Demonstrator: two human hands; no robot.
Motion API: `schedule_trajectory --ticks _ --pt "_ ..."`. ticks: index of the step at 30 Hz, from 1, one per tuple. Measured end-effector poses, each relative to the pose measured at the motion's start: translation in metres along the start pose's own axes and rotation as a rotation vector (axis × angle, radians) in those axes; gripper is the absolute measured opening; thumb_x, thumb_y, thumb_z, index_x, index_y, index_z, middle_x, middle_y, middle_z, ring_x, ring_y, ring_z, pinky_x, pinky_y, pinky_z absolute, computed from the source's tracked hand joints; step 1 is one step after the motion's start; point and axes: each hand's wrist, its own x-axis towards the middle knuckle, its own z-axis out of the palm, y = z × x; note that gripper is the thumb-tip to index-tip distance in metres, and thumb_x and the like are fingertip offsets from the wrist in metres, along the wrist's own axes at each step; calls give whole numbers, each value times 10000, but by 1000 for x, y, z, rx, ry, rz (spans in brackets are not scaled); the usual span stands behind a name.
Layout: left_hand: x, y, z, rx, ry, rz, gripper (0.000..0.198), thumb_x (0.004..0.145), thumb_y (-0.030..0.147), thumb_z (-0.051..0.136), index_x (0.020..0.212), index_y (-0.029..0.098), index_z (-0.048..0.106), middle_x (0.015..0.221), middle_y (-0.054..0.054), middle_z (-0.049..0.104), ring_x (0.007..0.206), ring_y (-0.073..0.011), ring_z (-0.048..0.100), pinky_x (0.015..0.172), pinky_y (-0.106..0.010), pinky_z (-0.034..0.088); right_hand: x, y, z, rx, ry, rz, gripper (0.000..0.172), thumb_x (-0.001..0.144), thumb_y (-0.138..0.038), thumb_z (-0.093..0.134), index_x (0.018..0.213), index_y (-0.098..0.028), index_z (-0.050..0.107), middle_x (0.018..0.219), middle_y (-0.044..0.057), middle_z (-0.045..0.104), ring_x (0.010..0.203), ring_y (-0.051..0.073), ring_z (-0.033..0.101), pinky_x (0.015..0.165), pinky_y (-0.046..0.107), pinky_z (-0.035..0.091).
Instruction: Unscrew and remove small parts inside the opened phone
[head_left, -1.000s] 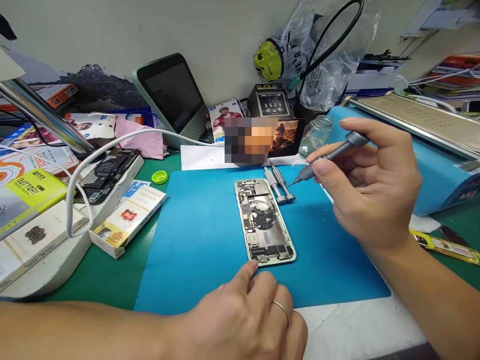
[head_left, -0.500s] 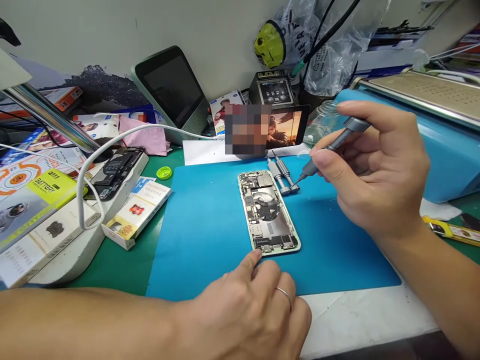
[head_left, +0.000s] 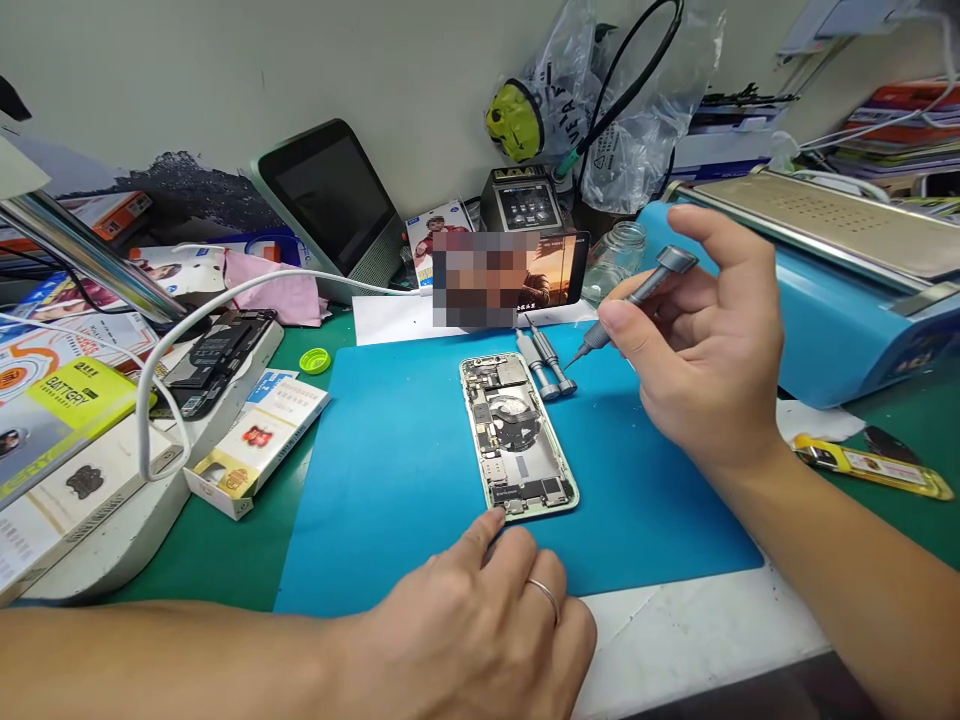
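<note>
An opened smartphone lies face up with its inner parts bare. My left hand rests in front of it, index finger stretched out and touching the phone's lower left corner. Its other fingers are loosely curled with nothing visible in them, and the thumb is hidden. My right hand pinches a grey precision screwdriver between thumb and fingers, tilted with its tip down and left. The right index finger is raised just above the driver's end cap. Beside the phone's top right lie two more screwdrivers, near the held tip.
A blue mat lies under the phone. Behind it a second phone stands propped, showing a video. At left are small boxes, a green cap and a white cable. A yellow cutter lies right, near a blue machine.
The camera view has shifted, so the whole scene sits further left and slightly lower. My right index finger has lifted off the screwdriver's cap. My left fingertip stays on the phone's corner.
</note>
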Motion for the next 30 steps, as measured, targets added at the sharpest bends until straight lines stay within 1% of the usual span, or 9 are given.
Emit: schedule_trajectory --ticks 2,4,8,13,17,20,25,28,30 --pt "1 -1 0 3 -19 4 423 1056 531 509 775 215 519 700 15 581 614 -183 556 776 -355 576 0 1 0 -12 14 12 529 881 -172 792 1354 -320 607 907 5 705 679 176 698 585 316 559" --pt "2 -2 -1 6 -24 6 361 1039 458 555 776 215 511 694 20 577 601 -177 551 771 -352 583 1 0 0 -25 7 25 474 885 -182 792 1313 -304 628 918 14 713 693 179 702 580 314 559" --pt "2 -2 -2 6 -23 8 348 1036 447 560 782 213 516 698 14 582 609 -179 556 768 -350 591 0 -3 -1 -29 -36 44 425 887 -205 795 1268 -299 633 883 4 707 705 181 709 601 320 580" --pt "1 0 0 7 -4 6 409 1041 524 530 779 211 526 695 6 577 604 -182 548 763 -361 592 -4 -7 -1 -72 -94 87 472 917 -274 757 1352 -351 591 909 -11 700 714 202 716 617 369 605" --pt "1 -1 0 10 -8 1 342 1029 443 558 779 213 524 693 10 571 599 -181 534 760 -355 580 -4 -9 -1 -39 -108 75 505 920 -217 732 1359 -401 563 921 -29 714 692 197 707 592 367 600" --pt "0 -1 0 12 5 -7 327 1035 406 545 771 213 524 688 8 570 605 -185 537 753 -348 564 -3 -11 -1 -53 -91 65 472 916 -196 731 1320 -395 588 914 -27 712 694 197 699 587 361 600" --pt "0 0 -1 8 46 -43 300 1026 303 525 741 210 523 681 7 565 602 -184 543 720 -321 525 -3 -11 -1 -70 -120 50 482 912 -186 731 1334 -371 589 926 -25 701 711 188 697 610 359 591" --pt "1 1 0 11 70 -67 303 1025 284 510 733 209 527 686 5 569 614 -186 547 774 -331 527 -3 -9 0 -73 -125 37 495 898 -177 740 1338 -354 597 904 -27 690 696 181 685 605 352 575" --pt "2 1 1 7 76 -70 324 1037 324 520 733 211 526 681 8 561 609 -183 536 821 -344 530 -4 -9 0 -77 -125 37 496 900 -179 738 1344 -350 599 893 -25 687 700 183 684 601 349 567"
